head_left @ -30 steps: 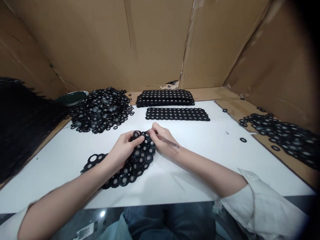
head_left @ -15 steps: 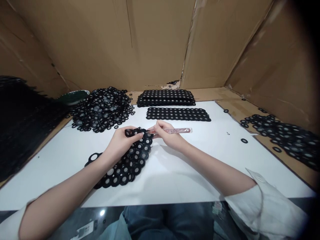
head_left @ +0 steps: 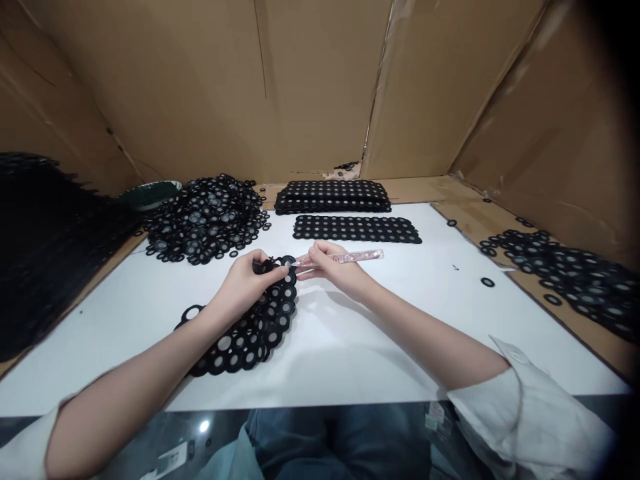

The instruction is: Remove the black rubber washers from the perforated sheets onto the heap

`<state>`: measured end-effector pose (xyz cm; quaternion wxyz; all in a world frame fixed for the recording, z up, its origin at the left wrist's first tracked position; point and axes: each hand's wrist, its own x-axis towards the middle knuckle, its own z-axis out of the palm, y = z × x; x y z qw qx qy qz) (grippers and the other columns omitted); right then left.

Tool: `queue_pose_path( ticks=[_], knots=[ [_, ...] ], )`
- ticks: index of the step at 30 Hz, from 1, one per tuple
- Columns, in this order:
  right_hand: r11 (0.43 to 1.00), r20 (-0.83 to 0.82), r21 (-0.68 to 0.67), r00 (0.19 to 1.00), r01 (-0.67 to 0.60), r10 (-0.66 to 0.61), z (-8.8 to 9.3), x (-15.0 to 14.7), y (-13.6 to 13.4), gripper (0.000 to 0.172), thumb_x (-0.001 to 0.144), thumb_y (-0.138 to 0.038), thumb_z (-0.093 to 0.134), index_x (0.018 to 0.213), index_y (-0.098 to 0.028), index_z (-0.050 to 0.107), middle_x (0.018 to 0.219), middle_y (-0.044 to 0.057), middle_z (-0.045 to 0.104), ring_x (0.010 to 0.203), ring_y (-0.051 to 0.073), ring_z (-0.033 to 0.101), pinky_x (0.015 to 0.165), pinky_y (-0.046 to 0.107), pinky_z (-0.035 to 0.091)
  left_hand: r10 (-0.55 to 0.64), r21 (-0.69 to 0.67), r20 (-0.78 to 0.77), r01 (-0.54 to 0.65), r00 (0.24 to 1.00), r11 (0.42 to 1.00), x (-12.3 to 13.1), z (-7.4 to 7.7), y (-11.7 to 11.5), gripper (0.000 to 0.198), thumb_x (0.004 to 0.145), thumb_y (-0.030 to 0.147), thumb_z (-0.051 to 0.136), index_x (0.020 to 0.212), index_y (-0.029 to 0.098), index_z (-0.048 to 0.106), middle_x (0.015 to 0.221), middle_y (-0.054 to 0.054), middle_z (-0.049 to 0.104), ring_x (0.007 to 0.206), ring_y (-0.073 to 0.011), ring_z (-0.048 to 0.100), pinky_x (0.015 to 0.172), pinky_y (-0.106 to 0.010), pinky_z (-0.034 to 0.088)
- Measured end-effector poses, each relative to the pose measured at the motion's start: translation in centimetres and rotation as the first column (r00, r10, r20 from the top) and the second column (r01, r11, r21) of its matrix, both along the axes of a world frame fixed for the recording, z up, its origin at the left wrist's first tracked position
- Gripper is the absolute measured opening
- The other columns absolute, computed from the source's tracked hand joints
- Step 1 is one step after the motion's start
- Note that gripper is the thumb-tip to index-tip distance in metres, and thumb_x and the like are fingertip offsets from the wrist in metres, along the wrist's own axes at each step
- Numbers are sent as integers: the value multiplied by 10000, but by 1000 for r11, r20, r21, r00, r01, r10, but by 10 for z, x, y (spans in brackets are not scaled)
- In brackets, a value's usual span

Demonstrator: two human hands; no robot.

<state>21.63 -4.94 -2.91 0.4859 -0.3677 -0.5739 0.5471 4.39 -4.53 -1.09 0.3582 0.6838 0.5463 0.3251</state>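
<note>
My left hand (head_left: 251, 275) is closed on the upper edge of a floppy black sheet of joined rings (head_left: 273, 320), thumb on top. The sheet's lower part hangs and lies folded on the white table below my left wrist. Between the fingers of my right hand (head_left: 327, 265) is a slim pen-shaped tool (head_left: 363, 256) with a clear, pinkish handle. Its thin tip points left and meets the sheet's edge beside my left thumb. Whether the tip presses into a ring is too small to tell.
A heap of loose black rings (head_left: 207, 217) lies at the back left, near a green-filled bowl (head_left: 153, 193). Behind my hands are a flat ring sheet (head_left: 357, 229) and a stack of sheets (head_left: 333, 195). More rings (head_left: 570, 270) lie right. Cardboard walls (head_left: 310, 87) surround the table.
The held sheet's upper edge has turned and drawn a little left in my left hand. The tool's handle end has tipped slightly upward, and its tip has shifted slightly left.
</note>
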Motion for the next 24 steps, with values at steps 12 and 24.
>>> queue_pose_path(
  ticks=[12,24],
  knots=[
    [998,4,50,1000,28,-28,-2,-5,-5,225,822,-358,402,688,-178,385,855,31,580,769,116,579,732,312,472,-23,-95,153,38,988,995,3,3,-4,270,639,408,600,762,168,615,714,-15,629,660,-167,545,599,-253,381],
    [928,294,304,906,215,-306,4,2,-8,238,824,-379,348,662,-208,316,604,-34,464,547,104,469,502,221,329,-102,-105,107,113,989,988,3,13,-9,246,616,378,613,771,188,613,741,-8,629,723,-189,553,677,-286,398]
  ],
)
